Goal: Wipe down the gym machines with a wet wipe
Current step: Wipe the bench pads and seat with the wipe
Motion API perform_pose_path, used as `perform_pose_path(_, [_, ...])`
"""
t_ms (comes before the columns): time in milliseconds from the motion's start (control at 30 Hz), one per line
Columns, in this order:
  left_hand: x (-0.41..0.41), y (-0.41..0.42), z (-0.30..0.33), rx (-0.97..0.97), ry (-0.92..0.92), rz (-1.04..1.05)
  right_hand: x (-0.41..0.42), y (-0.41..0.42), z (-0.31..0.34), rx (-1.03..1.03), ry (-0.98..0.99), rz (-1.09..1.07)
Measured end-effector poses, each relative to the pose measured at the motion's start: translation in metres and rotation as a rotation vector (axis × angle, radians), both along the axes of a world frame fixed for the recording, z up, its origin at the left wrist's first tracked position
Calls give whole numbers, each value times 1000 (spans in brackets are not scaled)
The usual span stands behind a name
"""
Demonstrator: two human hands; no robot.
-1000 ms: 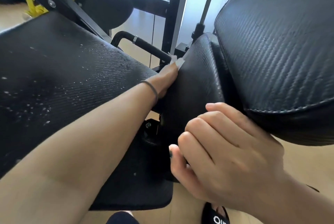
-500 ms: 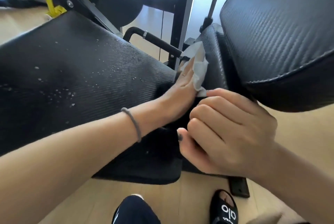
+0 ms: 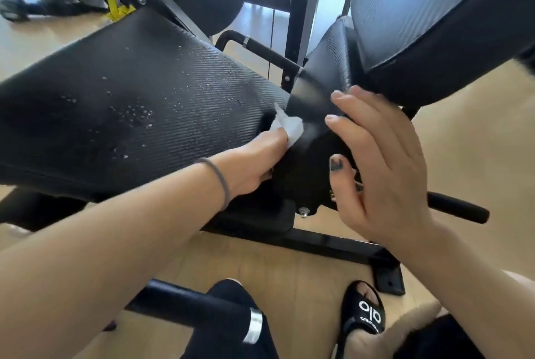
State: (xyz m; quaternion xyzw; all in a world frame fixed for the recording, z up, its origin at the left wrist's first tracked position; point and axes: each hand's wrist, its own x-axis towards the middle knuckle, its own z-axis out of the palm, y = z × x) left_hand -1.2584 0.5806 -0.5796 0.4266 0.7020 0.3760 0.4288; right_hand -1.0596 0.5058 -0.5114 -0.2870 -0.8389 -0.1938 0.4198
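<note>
Reaching in from the 7 o'clock side, the left hand (image 3: 257, 156) holds the wet wipe (image 3: 286, 126) bunched under its fingers and presses it into the gap where the large pad (image 3: 130, 98) meets the narrow middle pad (image 3: 321, 89). The wipe is white and crumpled; only its upper folds show above the fingertips, at the large pad's 3 o'clock end. The left forearm lies straight across the lower edge of that pad, with a grey hair tie (image 3: 220, 182) round the wrist.

The right hand (image 3: 379, 173) stands at 3 o'clock of the wipe, just beside it but not touching it. Its fingers are nearly straight and slightly spread, the fingertips (image 3: 337, 95) resting against the lower face of the middle pad, the thumb pointing toward the black hinge housing (image 3: 307, 182) below. It holds nothing.

Droplets are scattered over the large pad's ribbed surface. At 1 o'clock the upper pad (image 3: 434, 19) overhangs the right hand, its stitched lower edge close above the knuckles. The channel between the pads is narrow. A padded handle (image 3: 457, 208) projects at 3 o'clock behind the right wrist; a second bar (image 3: 202, 309) with a chrome collar crosses at 6 o'clock. The base rail (image 3: 333, 245) runs along the wooden floor (image 3: 463, 141), with open floor to the right. A black sandal (image 3: 364, 312) shows at 5 o'clock.
</note>
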Motion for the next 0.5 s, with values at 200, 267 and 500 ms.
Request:
perform_pose_path(200, [33, -69, 35, -195, -525, -173, -2, -9, -9, -50, -33, -79])
perform_pose_path(267, [26, -86, 32, -194, -559, -169, -8, -14, -14, -53, -1, -99])
perform_pose_path(500, [-11, -116, 37, 150, 264, -287, -27, -58, -57, -237, 166, 103])
